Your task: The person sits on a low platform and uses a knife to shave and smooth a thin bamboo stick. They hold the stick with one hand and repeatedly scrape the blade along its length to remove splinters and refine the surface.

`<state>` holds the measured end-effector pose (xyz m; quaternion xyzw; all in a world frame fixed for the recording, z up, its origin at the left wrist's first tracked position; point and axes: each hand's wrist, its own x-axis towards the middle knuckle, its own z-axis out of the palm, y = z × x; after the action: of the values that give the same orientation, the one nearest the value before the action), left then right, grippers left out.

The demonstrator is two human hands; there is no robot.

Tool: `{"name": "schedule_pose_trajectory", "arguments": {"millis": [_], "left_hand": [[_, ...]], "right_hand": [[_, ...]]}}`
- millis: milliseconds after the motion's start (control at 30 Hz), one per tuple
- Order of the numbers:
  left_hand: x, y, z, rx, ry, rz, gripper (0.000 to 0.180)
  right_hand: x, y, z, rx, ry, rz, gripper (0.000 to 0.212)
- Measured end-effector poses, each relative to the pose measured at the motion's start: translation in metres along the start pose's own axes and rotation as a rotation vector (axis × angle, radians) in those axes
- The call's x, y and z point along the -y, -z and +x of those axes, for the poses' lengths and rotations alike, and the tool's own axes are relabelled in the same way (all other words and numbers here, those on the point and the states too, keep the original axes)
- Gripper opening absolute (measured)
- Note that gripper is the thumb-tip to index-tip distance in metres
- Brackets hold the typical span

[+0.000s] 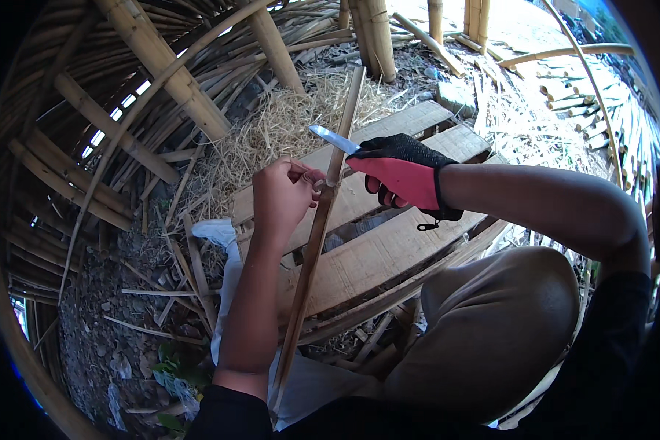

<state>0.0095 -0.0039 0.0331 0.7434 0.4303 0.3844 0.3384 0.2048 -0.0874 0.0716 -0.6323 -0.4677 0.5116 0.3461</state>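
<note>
A long split bamboo strip [314,242] slants from my lap up across the wooden slats. At its left edge my bare left hand [286,192] is closed, thumb and fingertips pinching the strip near a node; a small pale curl shows by the fingers, too small to make out. My right hand [397,172], in a red and black glove, is wrapped round a knife [334,139]. The knife's handle is hidden in the grip. Its bright blade points up and left, crossing the strip above my left hand.
Under the strip lies a wooden slatted pallet [378,253]. Pale shavings [271,128] heap behind it. Thick bamboo poles [172,70] stand at the left and back. Cut bamboo pieces [579,103] lie at the far right. My bent knee [502,323] is at the near right.
</note>
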Motion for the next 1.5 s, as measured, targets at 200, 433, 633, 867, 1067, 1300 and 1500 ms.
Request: {"name": "schedule_pose_trajectory", "arguments": {"millis": [200, 433, 633, 867, 1067, 1300, 1500], "left_hand": [[0.018, -0.010, -0.007, -0.298, -0.273, 0.012, 0.009], [0.003, -0.018, -0.007, -0.251, -0.047, 0.067, 0.017], [0.015, -0.030, 0.011, -0.570, 0.021, 0.081, 0.021], [0.037, -0.031, 0.013, -0.671, -0.079, -0.340, 0.017], [0.038, 0.003, 0.008, -0.512, -0.161, -0.326, 0.010], [0.037, 0.015, 0.005, -0.520, -0.448, -0.372, 0.004], [0.034, 0.019, 0.004, -0.723, -0.596, -0.066, 0.016]], "right_hand": [[0.010, -0.019, 0.001, -0.002, -0.182, -0.217, 0.036], [-0.001, -0.040, 0.020, -0.058, -0.163, -0.121, 0.047], [0.008, -0.044, 0.019, -0.082, -0.127, -0.079, 0.047], [0.002, -0.048, 0.042, -0.014, -0.112, 0.096, 0.042], [0.003, -0.037, 0.038, 0.005, -0.065, -0.040, 0.046], [0.036, -0.039, 0.021, 0.125, -0.057, -0.097, 0.041], [0.062, -0.042, 0.020, -0.057, 0.184, 0.059, 0.036]]}}
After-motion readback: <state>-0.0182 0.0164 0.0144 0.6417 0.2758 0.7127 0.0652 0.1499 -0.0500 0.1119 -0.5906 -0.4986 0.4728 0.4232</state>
